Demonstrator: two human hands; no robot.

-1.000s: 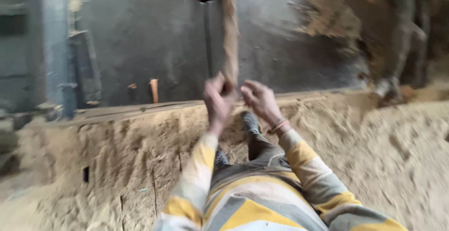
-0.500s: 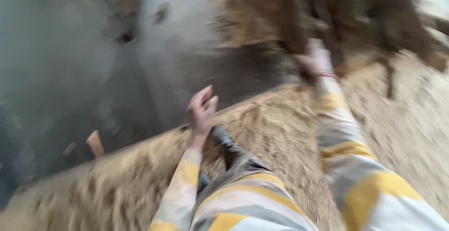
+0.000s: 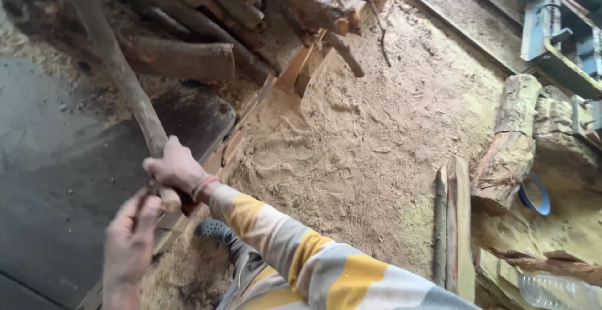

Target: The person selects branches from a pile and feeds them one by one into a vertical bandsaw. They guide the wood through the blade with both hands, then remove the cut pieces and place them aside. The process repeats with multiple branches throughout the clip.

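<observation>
From the head camera, looking down: the right hand (image 3: 175, 169) is wrapped tight around the lower part of a long wooden pole (image 3: 119, 74), fingers curled right over it, a reddish band at the wrist and a yellow-and-grey striped sleeve (image 3: 301, 253) running back toward the camera. The pole rises from that fist up and to the left, slanting across the dark flat surface (image 3: 56, 178) toward the top edge of the view. Just below, the left hand (image 3: 128, 241) sits at the pole's bottom end, fingers bent and touching it, though whether it fully grips is hard to tell in the blur. Behind the pole lies a stack of rough logs (image 3: 188, 53), bark on, piled at the top. To the right spreads a wide bed of sawdust (image 3: 370, 140), with two upright planks (image 3: 454, 222) standing in it and a thick log chunk (image 3: 508, 140) beside a blue bowl (image 3: 536, 196). A grey perforated shoe (image 3: 215, 229) shows under the sleeve.
</observation>
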